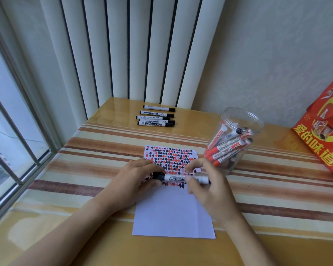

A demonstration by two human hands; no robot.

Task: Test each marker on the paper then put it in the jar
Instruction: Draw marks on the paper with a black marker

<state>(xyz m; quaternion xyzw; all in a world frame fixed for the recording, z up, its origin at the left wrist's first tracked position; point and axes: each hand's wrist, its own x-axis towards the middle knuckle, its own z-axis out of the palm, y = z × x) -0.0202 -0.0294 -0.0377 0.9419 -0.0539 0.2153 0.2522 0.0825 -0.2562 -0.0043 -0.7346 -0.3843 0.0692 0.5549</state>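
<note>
Both hands hold one black marker point(178, 178) flat over the paper point(173, 208): left hand point(135, 181) grip on the cap end, right hand point(206, 181) pinching the barrel. Jar point(236, 139) of markers just right of the paper, five spare markers point(156, 118) at the tabletop point(85, 189) rear.

A red bag point(324, 131) with yellow characters stands at the striped worktop's point(96, 154) right edge; a barred window point(10, 135) lies left.

Jar point(236, 139) stands right of paper point(173, 206); spare markers point(156, 118) lie behind.
</note>
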